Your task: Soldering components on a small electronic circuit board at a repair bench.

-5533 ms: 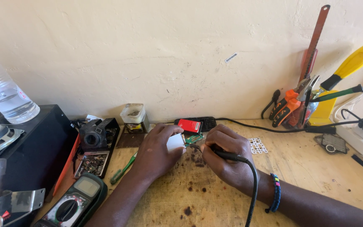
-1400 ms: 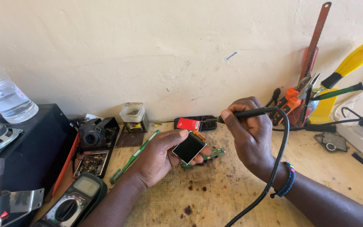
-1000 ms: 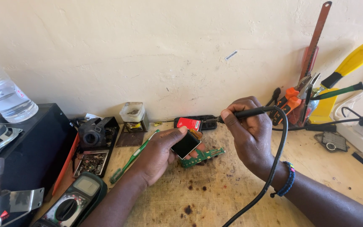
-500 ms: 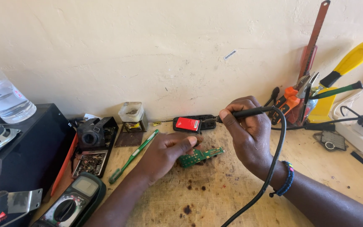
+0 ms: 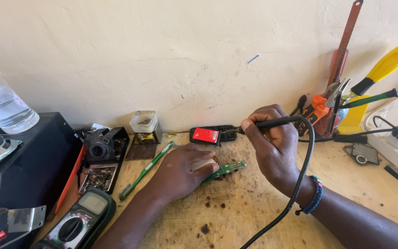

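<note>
Left hand (image 5: 180,170) flat, palm down on green circuit board (image 5: 226,169) angled far-right; right hand (image 5: 272,138) fisted around soldering iron (image 5: 272,123), tip left.

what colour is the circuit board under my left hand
Green; the circuit board sticks out from under the left hand in the head view.

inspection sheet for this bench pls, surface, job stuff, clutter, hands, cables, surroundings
surface: wooden bench, scuffed, with dark burn spots.
job's things: green circuit board flat on the bench; soldering iron raised above it.
clutter: multimeter, green toothbrush, red-labelled part, pliers, water bottle, black box.
grippers: left hand pressed flat over the board's near end; right hand fingers closed round the iron.
cables: black iron cord loops past the right wrist; power strip with plugs.
surroundings: cream plaster wall; saw blade leaning on it.
</note>
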